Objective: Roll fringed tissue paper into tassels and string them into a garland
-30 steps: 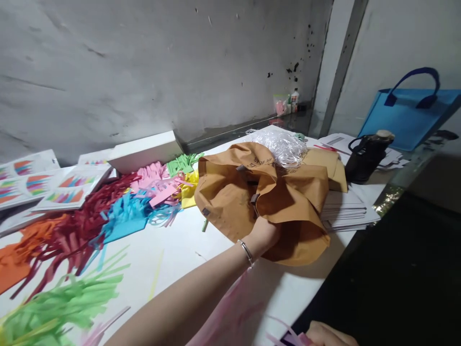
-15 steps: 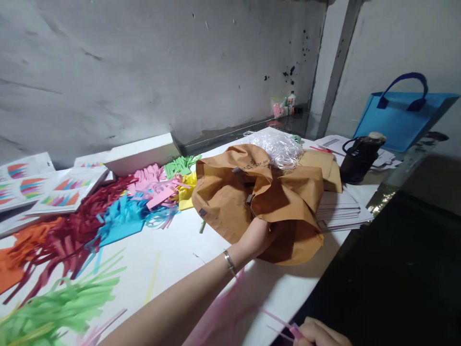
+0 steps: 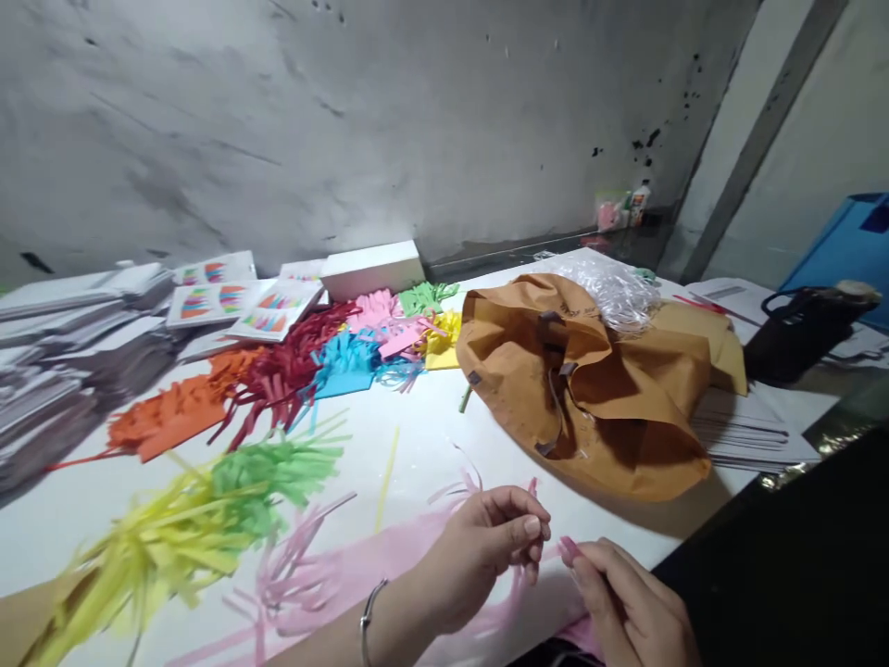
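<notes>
My left hand (image 3: 479, 560), with a bracelet at its wrist, is over the near part of the table, fingers curled and thumb against them; what they hold, if anything, is too small to see. Just to its right, my right hand (image 3: 635, 602) pinches the end of a pink paper strip (image 3: 568, 550) between thumb and fingers. Beneath and left of my left hand lies pink fringed paper (image 3: 375, 560). Beyond both hands a crumpled brown bag (image 3: 514, 398) gapes open, with dark tape pieces on it and neither hand touching it.
Yellow fringed paper (image 3: 163, 537), green fringe (image 3: 278, 477) and orange, red and blue fringes lie leftward. White stacks (image 3: 62, 352) stand far left, a white box (image 3: 371, 269) by the wall. Clear shredded film (image 3: 618, 287), a dark bottle (image 3: 798, 338) and a blue bag (image 3: 840, 250) are right.
My left hand has come out of the brown bag and back beside my right hand. My right hand, still on the pink strip, shows more fully. The view has swung left.
</notes>
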Available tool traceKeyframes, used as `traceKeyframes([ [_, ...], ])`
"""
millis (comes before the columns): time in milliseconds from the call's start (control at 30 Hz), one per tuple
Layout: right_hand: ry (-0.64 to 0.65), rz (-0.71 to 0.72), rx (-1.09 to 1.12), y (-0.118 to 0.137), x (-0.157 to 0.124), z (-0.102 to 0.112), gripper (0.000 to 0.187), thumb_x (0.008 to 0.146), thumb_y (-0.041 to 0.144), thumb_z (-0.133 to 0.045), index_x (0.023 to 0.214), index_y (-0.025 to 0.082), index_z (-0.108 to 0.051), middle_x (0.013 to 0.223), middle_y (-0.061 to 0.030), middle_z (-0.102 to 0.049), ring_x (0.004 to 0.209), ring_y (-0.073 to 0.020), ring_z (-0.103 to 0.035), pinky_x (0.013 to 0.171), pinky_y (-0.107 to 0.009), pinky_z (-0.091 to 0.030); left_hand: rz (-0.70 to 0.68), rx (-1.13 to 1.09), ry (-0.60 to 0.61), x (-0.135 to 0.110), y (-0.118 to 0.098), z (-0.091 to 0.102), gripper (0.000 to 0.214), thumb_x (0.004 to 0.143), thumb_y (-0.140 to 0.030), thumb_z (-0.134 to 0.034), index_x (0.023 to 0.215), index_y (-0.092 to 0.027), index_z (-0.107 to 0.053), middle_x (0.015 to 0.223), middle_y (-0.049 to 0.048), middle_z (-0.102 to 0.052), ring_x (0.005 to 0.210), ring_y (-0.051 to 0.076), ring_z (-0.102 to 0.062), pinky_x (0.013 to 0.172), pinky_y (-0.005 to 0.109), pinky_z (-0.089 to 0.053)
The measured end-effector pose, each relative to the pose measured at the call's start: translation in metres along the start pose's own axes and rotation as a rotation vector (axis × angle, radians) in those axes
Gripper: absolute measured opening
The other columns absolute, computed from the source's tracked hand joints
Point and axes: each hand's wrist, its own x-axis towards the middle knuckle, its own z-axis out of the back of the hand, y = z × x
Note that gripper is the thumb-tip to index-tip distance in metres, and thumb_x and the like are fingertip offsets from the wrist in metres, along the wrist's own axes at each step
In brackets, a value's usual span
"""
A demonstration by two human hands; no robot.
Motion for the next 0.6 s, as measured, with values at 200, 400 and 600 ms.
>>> traceKeyframes([
  [200,0.113,0.136,-0.076,0.013,-0.005,-0.028,0.019,0.102,0.016,-0.045,0.092,0.023,-0.060,0.073,0.0011,-0.061,0.065,-0.0122,-0.061,0.066,-0.020,-0.048,-0.109,-0.003,-0.105,-0.040,0.005,0.010,0.035,0.071,-0.039,-0.090,0.078,-0.011,-0.069,0.064,0.0008,-0.061,0.054,0.009,-0.055,0.053,0.020,-0.047],
  [400,0.229,0.233,-0.104,0.022,-0.007,-0.042,0.018,0.103,0.020,-0.046,0.091,0.023,-0.059,0.073,0.0010,-0.062,0.064,-0.0124,-0.064,0.065,-0.019,-0.050,-0.249,0.158,-0.186,-0.070,0.009,0.021,0.043,0.075,-0.051,-0.084,0.079,-0.012,-0.066,0.066,-0.0020,-0.055,0.055,0.008,-0.051,0.052,0.020,-0.045],
  [600,0.236,0.221,-0.052,0.027,-0.006,-0.040,0.014,0.102,0.023,-0.050,0.097,0.025,-0.063,0.076,0.0024,-0.067,0.066,-0.0112,-0.067,0.066,-0.016,-0.052,-0.290,0.234,-0.218,-0.078,0.010,0.029,0.042,0.078,-0.053,-0.079,0.080,-0.013,-0.064,0.067,-0.0031,-0.050,0.056,0.009,-0.048,0.052,0.021,-0.045],
])
